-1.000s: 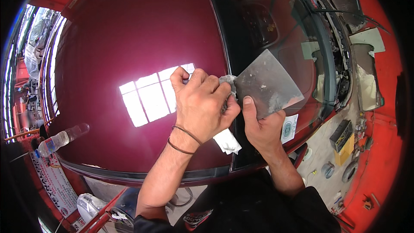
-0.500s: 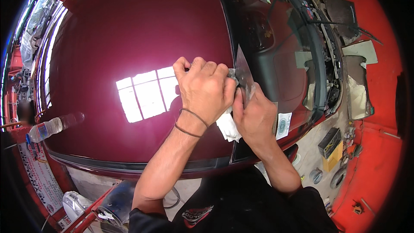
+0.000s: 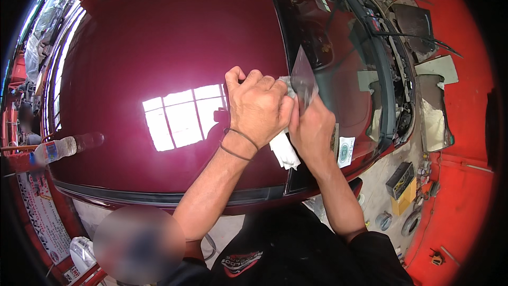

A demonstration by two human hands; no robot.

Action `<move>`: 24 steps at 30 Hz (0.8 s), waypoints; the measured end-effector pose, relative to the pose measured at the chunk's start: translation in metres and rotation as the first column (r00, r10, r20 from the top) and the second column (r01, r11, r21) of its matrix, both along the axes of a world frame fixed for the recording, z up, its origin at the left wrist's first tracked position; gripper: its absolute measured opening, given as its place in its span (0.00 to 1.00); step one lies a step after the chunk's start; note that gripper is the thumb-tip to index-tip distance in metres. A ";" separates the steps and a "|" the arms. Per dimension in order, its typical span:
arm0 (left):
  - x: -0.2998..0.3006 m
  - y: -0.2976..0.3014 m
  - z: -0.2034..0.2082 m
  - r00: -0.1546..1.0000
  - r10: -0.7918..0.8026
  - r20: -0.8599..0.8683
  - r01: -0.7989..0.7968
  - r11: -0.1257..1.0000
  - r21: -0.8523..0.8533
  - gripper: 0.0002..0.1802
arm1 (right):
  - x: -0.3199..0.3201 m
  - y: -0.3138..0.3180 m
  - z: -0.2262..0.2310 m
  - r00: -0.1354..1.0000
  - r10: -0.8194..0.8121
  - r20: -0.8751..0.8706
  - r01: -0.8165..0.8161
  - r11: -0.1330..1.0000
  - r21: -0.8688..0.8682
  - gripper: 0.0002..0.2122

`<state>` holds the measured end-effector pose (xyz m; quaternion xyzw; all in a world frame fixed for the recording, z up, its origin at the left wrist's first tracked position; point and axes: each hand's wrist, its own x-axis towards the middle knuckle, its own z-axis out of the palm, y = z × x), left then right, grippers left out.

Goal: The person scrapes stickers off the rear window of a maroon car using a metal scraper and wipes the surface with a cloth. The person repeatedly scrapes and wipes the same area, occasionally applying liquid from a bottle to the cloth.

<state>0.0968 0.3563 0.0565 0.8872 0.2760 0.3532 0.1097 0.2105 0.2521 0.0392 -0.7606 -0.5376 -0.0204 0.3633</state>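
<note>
My left hand (image 3: 259, 107) is closed, its knuckles up, around a white cloth (image 3: 286, 152) whose folded end hangs out below the fist. My right hand (image 3: 313, 132) grips a thin, grey, pointed scraper (image 3: 304, 74), its blade rising past the thumb. The two hands meet, and a bit of the cloth shows against the blade's left edge. Most of the cloth lies hidden in my left fist. Both hands are above the front edge of a glossy dark-red car roof (image 3: 185, 47), beside the windshield (image 3: 338, 111).
A clear plastic bottle (image 3: 61, 149) lies at the roof's left end. A white sticker (image 3: 345, 151) is on the windshield's near corner. Wiper arms (image 3: 413, 37) stick out at the far right. On the floor to the right are a black-and-yellow box (image 3: 400, 181) and a tire (image 3: 410, 224).
Both hands have shifted slightly, the left one to the right. The scraper's blade has tilted and its tip moved up and right. A blurred round patch now covers the lower left.
</note>
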 end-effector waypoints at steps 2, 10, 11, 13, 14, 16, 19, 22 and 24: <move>0.001 0.000 0.000 1.000 -0.004 0.024 0.004 1.000 0.001 0.06 | 0.007 0.011 -0.004 1.000 0.018 -0.024 -0.017 1.000 0.021 0.05; -0.002 -0.001 0.007 0.976 -0.217 -0.005 0.214 0.969 -0.122 0.10 | -0.006 -0.029 -0.003 0.986 -0.011 -0.165 0.004 0.999 -0.048 0.08; -0.002 -0.001 0.007 0.977 -0.211 -0.011 0.208 0.969 -0.131 0.10 | -0.007 -0.034 -0.006 0.978 -0.009 -0.209 0.012 1.000 0.014 0.08; -0.003 -0.002 0.008 0.980 -0.199 -0.023 0.194 0.970 -0.149 0.12 | -0.007 -0.039 -0.012 0.955 0.004 -0.295 0.037 0.990 0.136 0.09; -0.002 -0.001 0.007 0.982 -0.186 -0.022 0.182 0.975 -0.130 0.12 | -0.006 -0.040 -0.010 0.942 -0.001 -0.335 0.050 0.989 0.138 0.08; -0.001 0.000 0.005 0.987 -0.162 -0.020 0.159 0.983 -0.096 0.12 | -0.004 -0.040 0.002 0.909 -0.015 -0.416 0.079 0.987 0.139 0.08; -0.005 0.000 0.008 0.991 -0.121 -0.059 0.115 0.988 -0.102 0.12 | 0.001 -0.035 0.007 0.944 0.032 -0.328 0.013 0.991 0.135 0.07; -0.005 -0.001 0.009 0.994 -0.081 -0.077 0.072 0.991 -0.112 0.12 | -0.004 -0.039 0.002 0.970 0.018 -0.241 0.015 0.991 0.132 0.06; -0.006 -0.001 0.008 0.993 -0.078 -0.088 0.068 0.991 -0.112 0.12 | -0.002 -0.042 -0.006 0.982 0.038 -0.184 -0.018 0.994 0.106 0.08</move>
